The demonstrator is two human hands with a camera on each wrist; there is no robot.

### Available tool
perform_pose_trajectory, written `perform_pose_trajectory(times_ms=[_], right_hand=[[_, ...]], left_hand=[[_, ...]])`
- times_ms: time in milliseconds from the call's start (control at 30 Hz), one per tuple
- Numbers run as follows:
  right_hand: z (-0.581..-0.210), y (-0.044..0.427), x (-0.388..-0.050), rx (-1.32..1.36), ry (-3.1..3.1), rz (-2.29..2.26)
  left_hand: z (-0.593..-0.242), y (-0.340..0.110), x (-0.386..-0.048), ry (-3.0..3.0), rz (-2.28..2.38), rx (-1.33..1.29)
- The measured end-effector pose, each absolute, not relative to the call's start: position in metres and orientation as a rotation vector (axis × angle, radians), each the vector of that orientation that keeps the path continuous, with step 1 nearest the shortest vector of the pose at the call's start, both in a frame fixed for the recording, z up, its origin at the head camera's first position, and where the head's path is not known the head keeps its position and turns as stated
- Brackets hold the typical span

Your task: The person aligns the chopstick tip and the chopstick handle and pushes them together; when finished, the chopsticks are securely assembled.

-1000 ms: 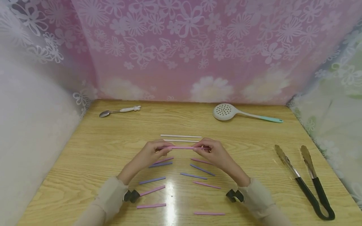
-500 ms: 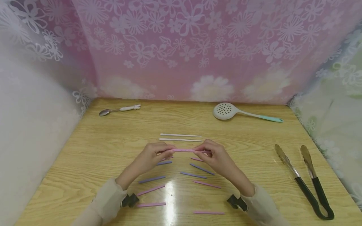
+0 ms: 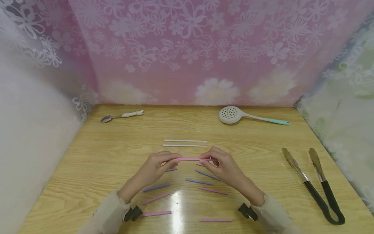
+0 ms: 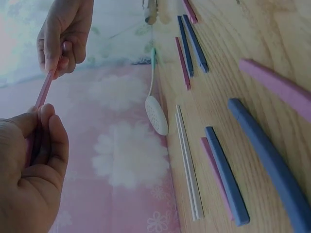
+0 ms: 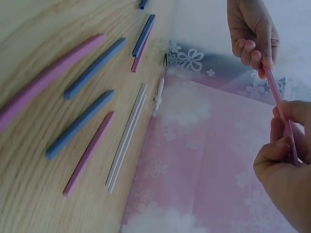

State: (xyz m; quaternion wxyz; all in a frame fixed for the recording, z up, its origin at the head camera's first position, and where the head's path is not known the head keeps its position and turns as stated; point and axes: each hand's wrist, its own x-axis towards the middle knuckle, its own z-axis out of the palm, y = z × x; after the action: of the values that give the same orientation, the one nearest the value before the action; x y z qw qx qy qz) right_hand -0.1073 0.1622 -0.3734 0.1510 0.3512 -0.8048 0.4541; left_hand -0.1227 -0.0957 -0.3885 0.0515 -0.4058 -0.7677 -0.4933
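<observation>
Both hands hold one long, thin pink chopstick (image 3: pixel 189 159) level above the table. My left hand (image 3: pixel 156 165) pinches its left part between thumb and fingers. My right hand (image 3: pixel 223 164) pinches the right part, with the end showing past the fingers. In the left wrist view the pink chopstick (image 4: pixel 44 90) runs from one hand to the other. Just beyond the hands lie two white chopsticks (image 3: pixel 185 145), side by side. Shorter blue sticks (image 3: pixel 199 181) and pink sticks (image 3: pixel 213 190) lie nearer me in two columns; some are partly hidden under my left hand.
At the back left lies a spoon (image 3: pixel 122 116) with a white handle. A skimmer (image 3: pixel 229 115) with a green handle end rests at the back right. Black-handled tongs (image 3: pixel 317 188) lie spread on the right. A flowered pink cloth (image 3: pixel 175 65) hangs behind the wooden table (image 3: pixel 87 152).
Both hands have come slightly nearer me with the pink chopstick, uncovering the second white chopstick. Both hands still grip it. The head view has shifted slightly.
</observation>
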Motion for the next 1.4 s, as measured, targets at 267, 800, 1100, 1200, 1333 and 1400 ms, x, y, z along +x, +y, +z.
perform_pose_trajectory(times_ms=[267,800,1100,1200,1333,1400], right_hand=[[-0.379,0.171,-0.115,0.942,-2.395,1.303],[-0.411,0.182,-0.148,0.715,-2.634,1.281],[-0.437,0.18,-0.173,0.571,-2.872,1.325],[-0.442,0.179,-0.18,0.541,-2.925,1.332],[-0.447,0.178,-0.185,0.492,-2.968,1.365],[-0.448,0.178,-0.186,0.464,-2.98,1.369]], left_hand=[[-0.387,-0.1,-0.13,-2.465,-1.579,-1.125],[-0.409,-0.129,-0.156,-2.744,-1.559,-0.676],[-0.427,-0.133,-0.18,-2.865,-1.423,-0.672],[-0.432,-0.132,-0.186,-2.904,-1.389,-0.688],[-0.44,-0.131,-0.19,-2.942,-1.354,-0.695],[-0.443,-0.13,-0.191,-2.944,-1.342,-0.699]])
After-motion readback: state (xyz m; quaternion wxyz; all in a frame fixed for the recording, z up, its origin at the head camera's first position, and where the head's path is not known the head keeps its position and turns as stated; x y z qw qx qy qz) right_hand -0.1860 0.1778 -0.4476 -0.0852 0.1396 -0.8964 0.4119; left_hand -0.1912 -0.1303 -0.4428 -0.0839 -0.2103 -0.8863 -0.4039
